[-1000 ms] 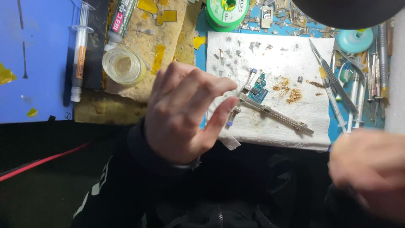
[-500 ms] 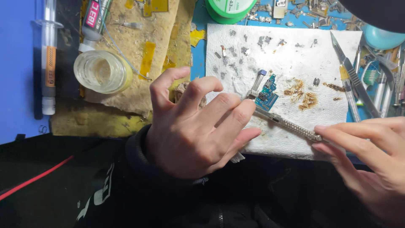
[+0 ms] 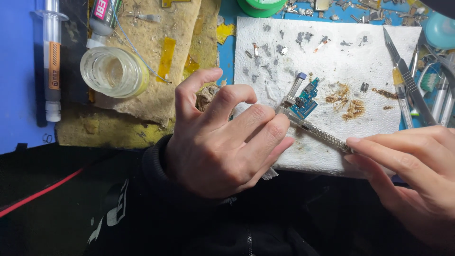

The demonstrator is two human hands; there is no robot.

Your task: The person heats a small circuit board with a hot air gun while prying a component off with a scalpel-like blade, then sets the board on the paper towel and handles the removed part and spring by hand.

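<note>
The left hand [image 3: 222,142] is now seen spread over the near edge of the white paper towel [image 3: 332,57], knuckles up, its fingers curled and its fingertips set against the inner end of the knurled metal tool [image 3: 317,132]; whether that end is actually pinched cannot be told, since it is hidden behind the fingers. The right hand [image 3: 412,175] has been brought in closer than half a second ago, and the tool's outer end is now met by its thumb and forefinger, the grip narrow and closed on the handle. The tool is laid slantwise across the towel, and its far tip rests just beside the small blue circuit board [image 3: 305,98], which lies near the middle of the towel with a slim metal clip [image 3: 294,87] touching its left side. Compared with the earlier picture, everything is seen larger and lower, the view having been moved nearer. Brown stains [image 3: 346,102] are spotted to the right of the board, grey specks toward the towel's top. A round glass jar [image 3: 113,71] sits on the worn brown mat [image 3: 156,95] at the left of the blue worktop [image 3: 19,95], with a syringe [image 3: 52,61] lying well apart beyond it. A scalpel [image 3: 407,76] lies along the towel's right edge.
</note>
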